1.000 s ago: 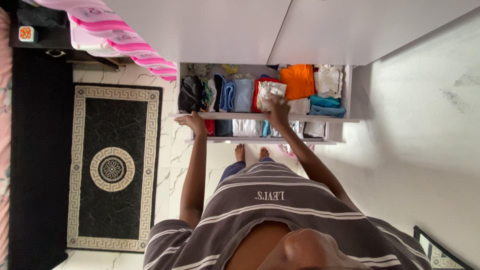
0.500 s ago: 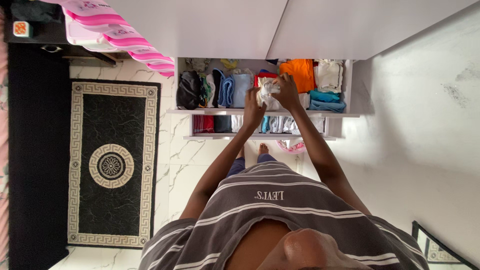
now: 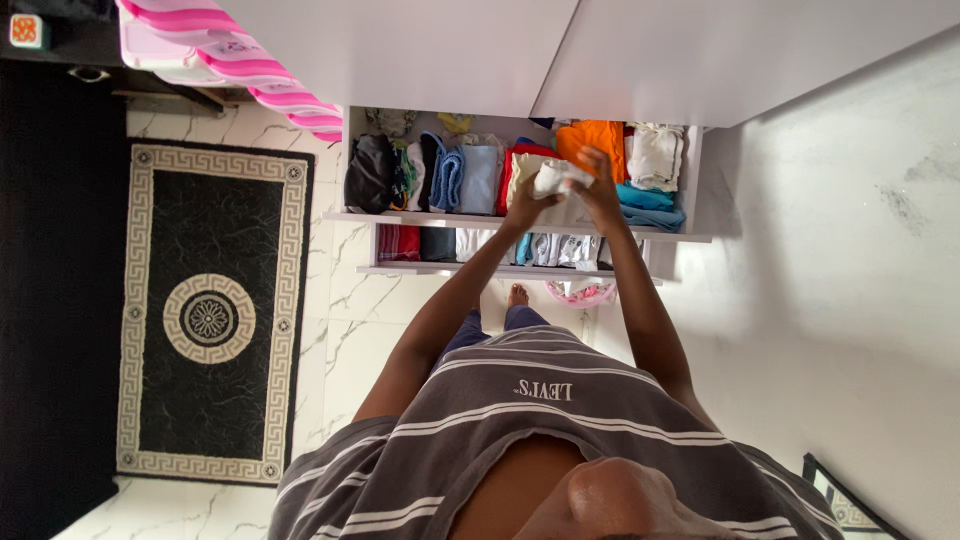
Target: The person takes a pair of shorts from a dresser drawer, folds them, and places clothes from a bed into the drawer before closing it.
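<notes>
Head view: both hands, left hand (image 3: pixel 522 208) and right hand (image 3: pixel 600 190), pinch a folded white cloth (image 3: pixel 556 178) lying crosswise.

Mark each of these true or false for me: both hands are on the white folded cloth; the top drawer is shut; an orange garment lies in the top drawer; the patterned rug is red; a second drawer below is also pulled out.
1. Both hands, the left hand and the right hand, hold the white folded cloth. True.
2. The top drawer is shut. False: it is pulled out, with folded clothes showing.
3. An orange garment lies in the top drawer. True.
4. The patterned rug is red. False: it is black with a cream border and medallion.
5. A lower drawer is also pulled out. True.
</notes>
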